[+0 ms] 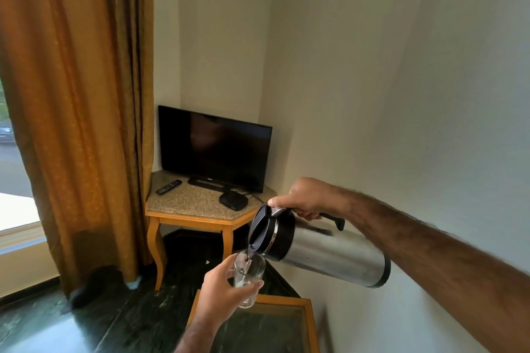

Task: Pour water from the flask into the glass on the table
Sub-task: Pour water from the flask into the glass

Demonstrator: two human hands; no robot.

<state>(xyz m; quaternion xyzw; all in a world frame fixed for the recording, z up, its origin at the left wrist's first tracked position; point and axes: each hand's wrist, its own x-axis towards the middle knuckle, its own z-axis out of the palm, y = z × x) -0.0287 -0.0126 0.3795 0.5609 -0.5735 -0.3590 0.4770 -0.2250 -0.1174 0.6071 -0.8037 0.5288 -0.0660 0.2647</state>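
A steel flask (329,255) with a black lid and black handle is tipped far over, spout down to the left. My right hand (304,199) grips its handle from above, thumb on the lid lever. A thin stream of water runs from the spout into a clear glass (251,278). My left hand (220,292) holds that glass in the air, just above the far edge of the glass-topped wooden table (308,321). A little water stands in the glass.
A corner table (183,203) with a stone top carries a dark television (215,146), a remote (168,187) and a small black box (233,200). Brown curtains (80,112) hang on the left. A pale wall runs close on the right. The floor is dark.
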